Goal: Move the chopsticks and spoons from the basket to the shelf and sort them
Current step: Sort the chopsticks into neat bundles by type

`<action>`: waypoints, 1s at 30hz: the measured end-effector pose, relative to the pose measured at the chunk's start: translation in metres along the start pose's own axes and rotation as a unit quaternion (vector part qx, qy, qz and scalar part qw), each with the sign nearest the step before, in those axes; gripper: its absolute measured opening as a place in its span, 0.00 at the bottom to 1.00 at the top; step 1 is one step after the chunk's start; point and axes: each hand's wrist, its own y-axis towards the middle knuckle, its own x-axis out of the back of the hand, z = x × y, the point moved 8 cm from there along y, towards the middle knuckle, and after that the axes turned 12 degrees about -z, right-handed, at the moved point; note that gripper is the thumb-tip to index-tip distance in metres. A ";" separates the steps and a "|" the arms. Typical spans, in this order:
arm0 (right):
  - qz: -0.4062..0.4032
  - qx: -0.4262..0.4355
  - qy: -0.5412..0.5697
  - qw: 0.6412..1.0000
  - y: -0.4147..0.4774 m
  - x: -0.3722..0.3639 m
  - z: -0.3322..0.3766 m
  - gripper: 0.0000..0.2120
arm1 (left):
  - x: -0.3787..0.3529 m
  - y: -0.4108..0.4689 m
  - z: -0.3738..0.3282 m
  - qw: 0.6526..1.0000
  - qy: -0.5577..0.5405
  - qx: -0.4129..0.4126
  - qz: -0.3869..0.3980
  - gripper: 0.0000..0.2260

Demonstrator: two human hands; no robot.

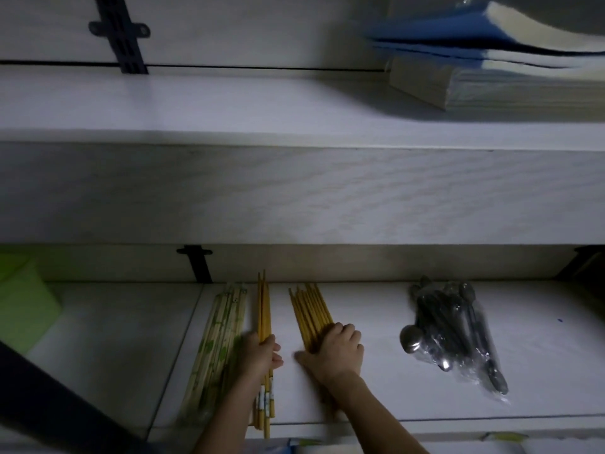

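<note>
In dim blur, I saw the left hand (258, 355) gripping thin yellow wooden chopsticks (263, 309), the right hand (334, 350) curled over a thicker yellow bundle (311, 311), hiding its near ends; both lay front-to-back on the white shelf (393, 398).

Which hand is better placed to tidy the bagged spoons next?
Right. The right hand holds the right yellow chopsticks, with only bare shelf between it and the spoons. The left hand grips the left yellow chopsticks farther away and would have to cross over.
</note>
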 end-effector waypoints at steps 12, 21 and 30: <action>0.058 0.044 0.004 0.997 0.017 0.005 0.001 0.09 | -0.001 -0.019 0.005 0.987 -0.104 0.049 0.112 0.05; 0.143 0.021 0.320 0.936 -0.002 0.016 0.022 0.06 | -0.029 -0.044 -0.035 0.967 -0.154 0.019 0.203 0.07; 0.070 0.023 0.294 0.953 -0.006 0.032 0.029 0.13 | -0.048 -0.060 -0.045 0.955 -0.240 0.056 0.166 0.10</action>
